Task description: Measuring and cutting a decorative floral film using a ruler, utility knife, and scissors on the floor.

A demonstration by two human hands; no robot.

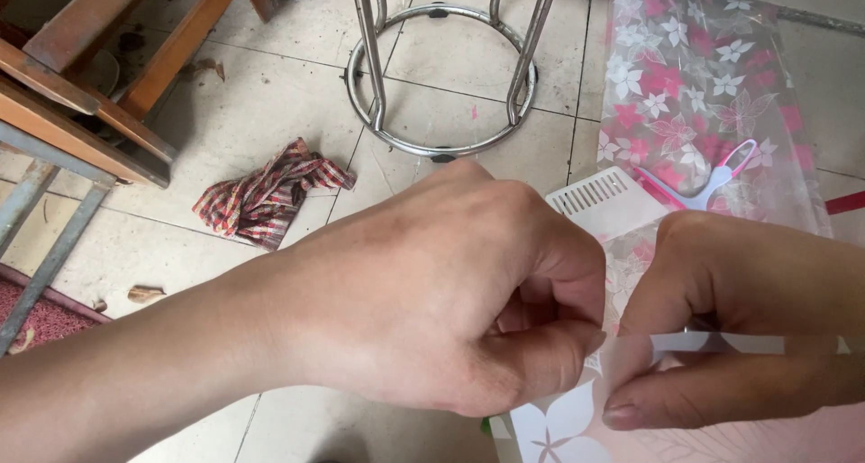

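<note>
While both hands pinch, left fingers (550, 355) and right fingers (703, 395) grip the flowered film (577, 418).

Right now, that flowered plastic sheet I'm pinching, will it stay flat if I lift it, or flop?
Probably flop: the flowered plastic sheet looks thin and see-through, lying creased on the floor tiles. Likely very light, since the left hand and right hand hold its edge by fingertips only. Its glossy surface may be slippery.

My left hand (450, 310) and right hand (730, 328) meet near me over the pink flowered plastic sheet (694, 85); the checked red cloth (266, 197) lies far left, the round steel stool base (441, 67) behind.
</note>
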